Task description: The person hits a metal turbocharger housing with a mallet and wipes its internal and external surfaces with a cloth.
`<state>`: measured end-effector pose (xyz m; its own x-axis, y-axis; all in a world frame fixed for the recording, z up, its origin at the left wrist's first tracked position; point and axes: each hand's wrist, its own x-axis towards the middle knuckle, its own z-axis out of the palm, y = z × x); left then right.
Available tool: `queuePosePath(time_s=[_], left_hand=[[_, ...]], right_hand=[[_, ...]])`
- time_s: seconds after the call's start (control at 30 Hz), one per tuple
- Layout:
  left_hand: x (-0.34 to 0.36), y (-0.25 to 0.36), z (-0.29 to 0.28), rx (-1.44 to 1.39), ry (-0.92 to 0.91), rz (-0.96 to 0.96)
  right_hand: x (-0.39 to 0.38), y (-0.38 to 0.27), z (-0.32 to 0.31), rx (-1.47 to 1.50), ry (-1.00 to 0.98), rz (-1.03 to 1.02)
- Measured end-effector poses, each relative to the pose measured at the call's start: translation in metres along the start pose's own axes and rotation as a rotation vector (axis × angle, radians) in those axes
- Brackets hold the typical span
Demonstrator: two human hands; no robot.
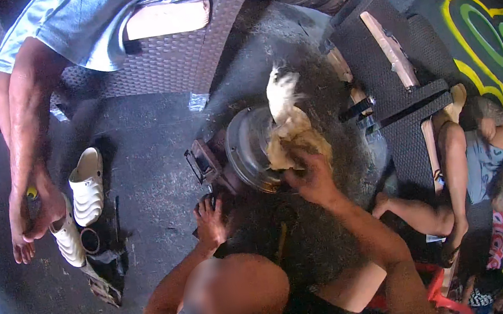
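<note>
A tan cloth [303, 140] is bunched under my right hand [310, 171], whose fingers are closed on it. Its upper end looks white and smeared by motion. The cloth lies against the right side of a round, silvery, shiny-rimmed thing [239, 149] whose kind I cannot make out. Left of that stands a small dark bracket-like piece [202, 161]. My left hand [210, 218] is open, fingers spread and fingertips dark, just below the bracket. Whether it presses on the floor or on a dark part there, I cannot tell.
Off-white clogs [87, 188] lie on the dark floor [141, 140] at left, below a seated person's bare legs [29, 135]. A woven brown seat [145, 75] stands behind. Another person [487, 158] sits at right by a wooden-armed woven chair [408, 142]. A red frame [437, 288] is near my right arm.
</note>
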<state>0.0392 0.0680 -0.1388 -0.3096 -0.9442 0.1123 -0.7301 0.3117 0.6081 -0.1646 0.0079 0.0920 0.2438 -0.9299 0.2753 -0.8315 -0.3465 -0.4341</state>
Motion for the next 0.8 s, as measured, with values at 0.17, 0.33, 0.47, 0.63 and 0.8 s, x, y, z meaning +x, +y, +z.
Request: queuePosePath(time_s=[0.17, 0.33, 0.47, 0.63, 0.8], left_hand=[[0.003, 0.004, -0.002, 0.009, -0.022, -0.002], [0.004, 0.003, -0.014, 0.018, -0.068, -0.029], [0.004, 0.001, -0.009, 0.028, -0.044, -0.022], [0.0, 0.002, -0.013, 0.034, -0.112, -0.131], [0.002, 0.003, -0.015, -0.057, -0.1, -0.097]], right_hand=[[0.057, -0.037, 0.027, -0.201, 0.017, 0.142], [0.005, 0.009, 0.023, -0.232, 0.045, -0.099], [-0.012, 0.031, -0.034, -0.118, -0.172, -0.051], [-0.007, 0.036, -0.024, -0.002, -0.026, 0.035], [0.026, -0.002, 0.019, 0.044, 0.207, 0.186]])
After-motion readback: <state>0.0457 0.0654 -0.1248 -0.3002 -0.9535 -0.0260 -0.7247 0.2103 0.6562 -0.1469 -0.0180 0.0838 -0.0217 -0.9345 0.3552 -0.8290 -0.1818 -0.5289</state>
